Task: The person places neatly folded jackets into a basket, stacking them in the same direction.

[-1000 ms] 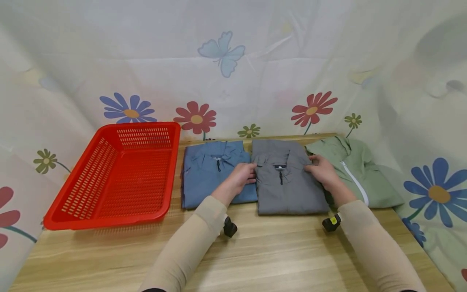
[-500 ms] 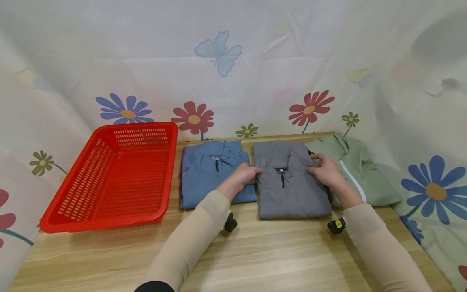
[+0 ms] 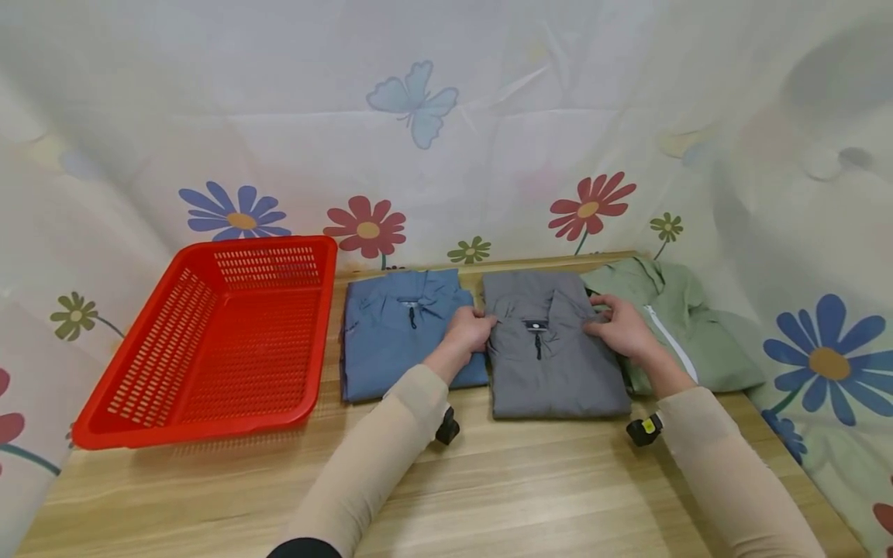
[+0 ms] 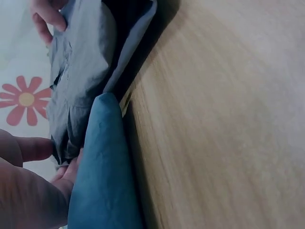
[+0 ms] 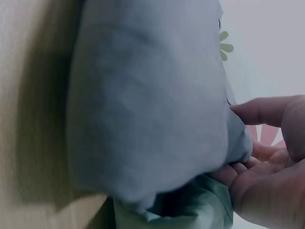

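A folded grey jacket [image 3: 558, 380] with a short dark zip pull lies on the table between my two hands. My left hand [image 3: 469, 332] pinches its left edge, thumb on top and fingers tucked beneath, as the left wrist view shows. At the opposite edge my right hand [image 3: 623, 327] pinches the cloth between thumb [image 5: 262, 110] and fingers. A folded blue jacket [image 3: 380, 349] lies to the left, partly under my left forearm. To the right, a green jacket [image 3: 718, 349] with a white zip sits partly behind my right hand.
A red perforated plastic basket [image 3: 317, 372] stands at the left of the wooden table [image 3: 530, 488]. Behind the table hangs a white curtain [image 3: 502, 155] printed with flowers and a butterfly.
The grey jacket has shifted slightly toward me and to the right, both hands moving along at its edges. The head view has turned a little to the right.
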`<action>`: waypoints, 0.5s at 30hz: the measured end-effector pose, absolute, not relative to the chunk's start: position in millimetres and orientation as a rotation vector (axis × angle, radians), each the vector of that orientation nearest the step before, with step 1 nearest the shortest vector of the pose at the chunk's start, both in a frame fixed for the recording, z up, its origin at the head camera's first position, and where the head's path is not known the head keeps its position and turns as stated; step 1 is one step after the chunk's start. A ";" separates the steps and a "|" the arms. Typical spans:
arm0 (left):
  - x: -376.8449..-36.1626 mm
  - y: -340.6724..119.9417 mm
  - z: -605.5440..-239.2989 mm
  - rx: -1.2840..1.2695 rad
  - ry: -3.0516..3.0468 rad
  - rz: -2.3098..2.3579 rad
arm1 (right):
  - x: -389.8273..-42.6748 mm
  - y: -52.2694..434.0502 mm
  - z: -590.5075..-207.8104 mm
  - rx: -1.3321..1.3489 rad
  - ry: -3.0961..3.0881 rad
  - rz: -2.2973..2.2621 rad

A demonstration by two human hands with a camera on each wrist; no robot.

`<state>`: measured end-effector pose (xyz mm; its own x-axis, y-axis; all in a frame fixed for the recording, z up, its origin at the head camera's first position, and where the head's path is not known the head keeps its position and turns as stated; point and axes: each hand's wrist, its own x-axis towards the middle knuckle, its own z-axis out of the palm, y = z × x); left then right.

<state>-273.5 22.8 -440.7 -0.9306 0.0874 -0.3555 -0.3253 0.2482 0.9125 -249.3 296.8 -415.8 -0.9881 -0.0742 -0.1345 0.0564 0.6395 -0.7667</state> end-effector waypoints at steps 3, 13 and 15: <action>-273.9 24.4 -442.2 -0.213 2.260 1.731 | -248.2 297.9 -414.2 -0.049 2.685 -1.271; -275.8 27.3 -450.4 -0.266 2.341 1.752 | -250.2 298.2 -420.1 -0.012 2.631 -1.301; -277.1 27.7 -451.0 -0.288 2.337 1.765 | -250.0 297.8 -419.6 -0.004 2.623 -1.302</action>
